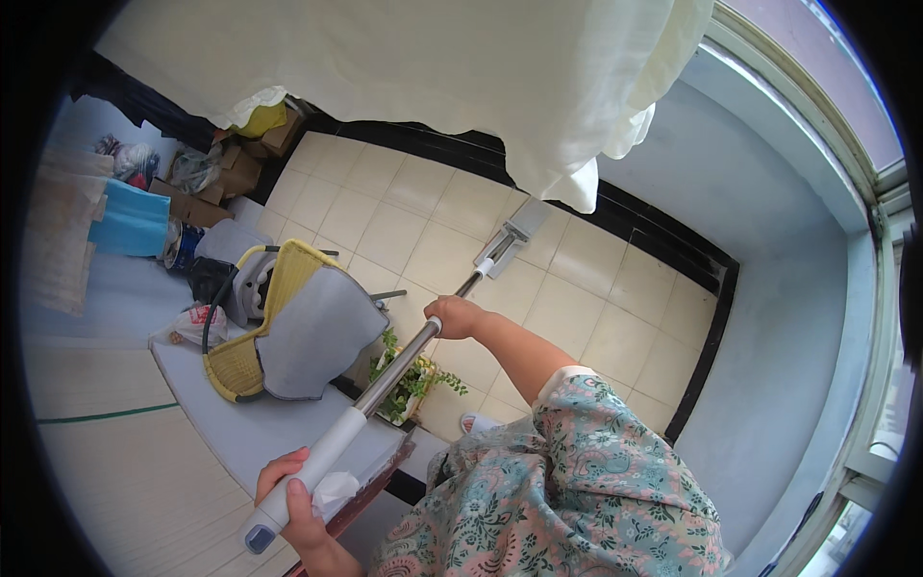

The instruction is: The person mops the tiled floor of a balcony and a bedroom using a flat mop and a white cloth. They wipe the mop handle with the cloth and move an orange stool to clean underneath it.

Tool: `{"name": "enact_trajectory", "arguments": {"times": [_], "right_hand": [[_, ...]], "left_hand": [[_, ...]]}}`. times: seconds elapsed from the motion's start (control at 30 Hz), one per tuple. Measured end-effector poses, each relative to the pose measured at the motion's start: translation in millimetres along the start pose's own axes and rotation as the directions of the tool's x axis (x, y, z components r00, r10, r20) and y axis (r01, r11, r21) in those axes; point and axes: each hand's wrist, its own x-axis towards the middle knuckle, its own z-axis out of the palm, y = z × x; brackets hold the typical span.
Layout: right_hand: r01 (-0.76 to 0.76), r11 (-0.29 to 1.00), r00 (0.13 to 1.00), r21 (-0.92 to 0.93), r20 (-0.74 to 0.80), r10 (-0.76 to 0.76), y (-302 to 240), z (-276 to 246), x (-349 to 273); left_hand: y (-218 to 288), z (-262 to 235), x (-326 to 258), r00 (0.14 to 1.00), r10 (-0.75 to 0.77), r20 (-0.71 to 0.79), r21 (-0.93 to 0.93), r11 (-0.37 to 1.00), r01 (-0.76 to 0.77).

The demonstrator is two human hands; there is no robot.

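A flat mop (389, 385) runs slantwise from the lower left up to the tiled floor, with a white grip and a metal pole. My left hand (300, 510) is wrapped round the white grip close to its end. Farther up, my right hand (457, 317) closes round the pole, its arm stretched forward. The mop's flat head (510, 245) is down on the floor tiles (461, 207), near the hanging cream curtain. A crumpled white thing (335, 492) shows beside my left hand; whether they touch I cannot tell.
A yellow woven chair (252, 337) with a grey cloth (322, 332) stands left of the pole. Beneath the pole is a potted plant (413, 380). Cardboard boxes (236, 173) and bags lie at the far left. The cream curtain (433, 67) hangs ahead; a window (870, 144) is right.
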Motion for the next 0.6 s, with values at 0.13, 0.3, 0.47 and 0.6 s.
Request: {"name": "enact_trajectory", "arguments": {"times": [0.13,0.3,0.47,0.6], "right_hand": [[-0.026,0.998,0.984,0.061,-0.174,0.036,14,-30,15],[-0.112,0.986,0.961,0.122,-0.238,0.138,29,-91,-10],[-0.189,0.960,0.857,0.206,-0.443,0.264,66,-145,-71],[-0.244,0.932,0.768,0.267,-0.534,0.354,87,-184,-120]], "left_hand": [[33,35,50,0.988,-0.109,-0.111,-0.099,0.990,0.098],[74,78,104,0.998,-0.042,-0.044,-0.092,0.995,0.038],[122,162,127,0.998,0.009,0.063,-0.136,0.991,0.000],[154,215,133,0.930,0.227,0.290,-0.233,0.959,-0.161]]}}
